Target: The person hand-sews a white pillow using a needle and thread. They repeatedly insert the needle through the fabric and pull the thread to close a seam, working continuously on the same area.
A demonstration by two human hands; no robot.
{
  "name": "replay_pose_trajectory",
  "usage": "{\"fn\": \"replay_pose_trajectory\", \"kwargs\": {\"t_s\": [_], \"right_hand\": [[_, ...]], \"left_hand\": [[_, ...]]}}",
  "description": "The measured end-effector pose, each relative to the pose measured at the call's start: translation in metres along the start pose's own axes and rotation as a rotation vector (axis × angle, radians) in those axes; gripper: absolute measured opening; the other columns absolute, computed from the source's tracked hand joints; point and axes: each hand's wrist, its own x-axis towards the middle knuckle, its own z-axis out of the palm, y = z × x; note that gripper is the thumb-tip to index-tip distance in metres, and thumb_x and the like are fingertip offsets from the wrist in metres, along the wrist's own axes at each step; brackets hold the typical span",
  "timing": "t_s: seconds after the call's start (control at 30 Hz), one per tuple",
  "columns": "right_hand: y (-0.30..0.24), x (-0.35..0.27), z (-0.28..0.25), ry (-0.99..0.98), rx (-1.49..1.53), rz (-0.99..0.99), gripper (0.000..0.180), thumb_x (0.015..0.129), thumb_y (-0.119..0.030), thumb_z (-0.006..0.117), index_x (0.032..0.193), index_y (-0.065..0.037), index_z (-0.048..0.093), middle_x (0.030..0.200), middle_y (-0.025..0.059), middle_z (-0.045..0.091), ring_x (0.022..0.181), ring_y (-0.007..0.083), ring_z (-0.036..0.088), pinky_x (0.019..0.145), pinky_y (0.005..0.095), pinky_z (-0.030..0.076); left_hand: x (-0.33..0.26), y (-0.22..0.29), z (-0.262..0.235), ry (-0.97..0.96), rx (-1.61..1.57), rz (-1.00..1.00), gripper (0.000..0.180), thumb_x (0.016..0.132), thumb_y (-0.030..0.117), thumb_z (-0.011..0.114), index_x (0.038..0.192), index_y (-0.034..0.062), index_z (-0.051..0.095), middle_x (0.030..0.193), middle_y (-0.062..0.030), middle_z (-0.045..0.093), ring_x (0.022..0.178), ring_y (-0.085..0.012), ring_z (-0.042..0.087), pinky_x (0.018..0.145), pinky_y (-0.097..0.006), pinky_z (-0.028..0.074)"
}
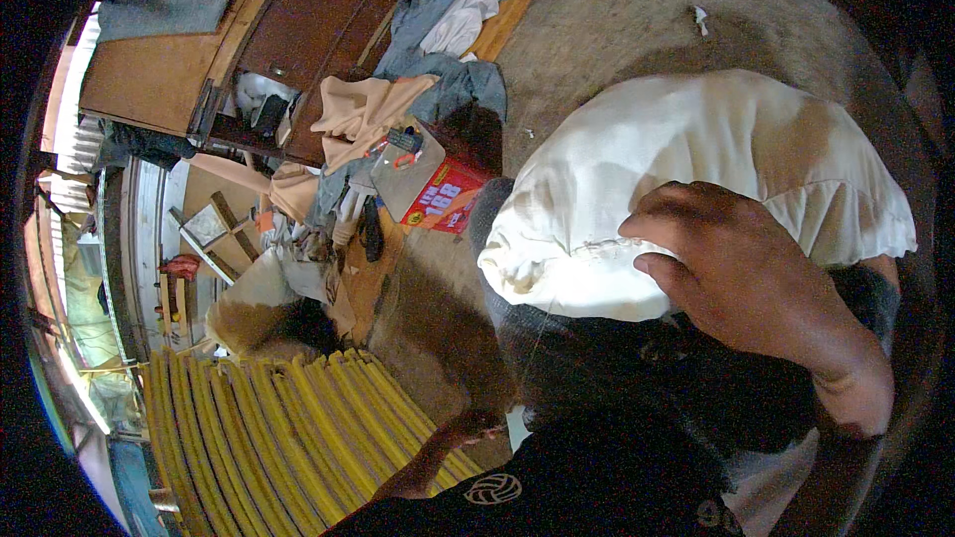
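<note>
White cloth: a stuffed pillow point(696, 189) in a pale, creased case with brownish stains lies across the person's lap, over dark clothing, at right of centre.
Right hand: the right hand point(741, 273) rests on the pillow's near edge, fingers curled and thumb tucked under the hem; it grips the fabric there, probably to steady the soft bulk so it does not slide off the knees.
Left hand: the left hand point(476, 428) sits low near the middle, beside the yellow mat, half hidden by the forearm; whether it is open or closed around anything cannot be told.
Thread: a thin pale line seems to run down from the pillow's lower edge toward the left hand; too fine to be sure.
Pillow surface: plump at the middle, pinched and puckered at the left corner, with a seam line along the gripped edge.
Floor: a bare earthen floor point(617, 20) lies beyond the pillow.
Surroundings: a yellow ribbed mat point(288, 428) at lower left; a red printed box point(448, 197) and a heap of clothes point(438, 50) above it; a wooden cabinet point(298, 20) at top left.
</note>
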Motion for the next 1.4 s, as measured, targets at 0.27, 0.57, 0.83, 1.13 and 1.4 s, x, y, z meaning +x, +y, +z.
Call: {"fn": "replay_pose_trajectory", "kwargs": {"t_s": [0.27, 0.57, 0.83, 1.13, 1.4], "right_hand": [[-0.002, 0.005, 0.004, 0.117, -0.011, -0.023, 0.021, 0.09, -0.012, 0.07, 0.108, -0.003, 0.067, 0.104, 0.0178, 0.068, 0.1, 0.0394, 0.065, 0.091, 0.0473, 0.053], [-0.042, -0.005, 0.043, -0.109, 0.327, -0.335, 0.025, 0.086, -0.013, 0.075, 0.108, -0.005, 0.067, 0.105, 0.015, 0.068, 0.1, 0.0318, 0.068, 0.09, 0.0416, 0.055], [-0.039, -0.009, 0.062, -0.06, 0.363, -0.294, 0.023, 0.087, -0.014, 0.073, 0.105, -0.005, 0.064, 0.108, 0.0166, 0.065, 0.105, 0.0352, 0.064, 0.096, 0.0457, 0.05], [-0.039, -0.001, 0.036, -0.071, 1.042, 0.047, 0.018, 0.096, -0.009, 0.07, 0.113, -0.002, 0.069, 0.102, 0.0092, 0.074, 0.094, 0.0164, 0.07, 0.08, 0.0326, 0.055], [-0.026, 0.015, 0.027, 0.276, 0.925, 0.17, 0.01, 0.1, -0.005, 0.063, 0.108, -0.001, 0.069, 0.092, 0.0033, 0.065, 0.077, 0.0071, 0.057, 0.07, 0.0224, 0.048]], "left_hand": [[0.028, 0.039, -0.011, 1.058, 0.117, 0.121, 0.049, 0.103, 0.045, 0.051, 0.121, 0.0027, 0.067, 0.093, -0.0172, 0.07, 0.091, -0.038, 0.065, 0.081, -0.044, 0.051], [-0.077, 0.378, 0.011, 1.015, -0.398, 1.512, 0.053, 0.111, 0.041, 0.036, 0.121, 0.0015, 0.069, 0.128, -0.0287, 0.062, 0.123, -0.041, 0.059, 0.109, -0.053, 0.04], [-0.07, 0.449, 0.023, 0.866, -0.65, 1.735, 0.056, 0.11, 0.044, 0.036, 0.13, -0.0031, 0.059, 0.141, -0.0355, 0.05, 0.138, -0.0482, 0.045, 0.118, -0.058, 0.031], [-0.069, 0.421, 0.007, 1.064, -0.396, 1.251, 0.047, 0.11, 0.029, 0.042, 0.123, -0.0116, 0.062, 0.117, -0.0311, 0.067, 0.113, -0.0401, 0.064, 0.101, -0.046, 0.048], [-0.081, 0.453, -0.071, 1.391, 0.332, 1.253, 0.034, 0.088, 0.015, 0.07, 0.119, 0.0006, 0.073, 0.117, -0.0185, 0.068, 0.117, -0.0395, 0.059, 0.104, -0.047, 0.044]]}}
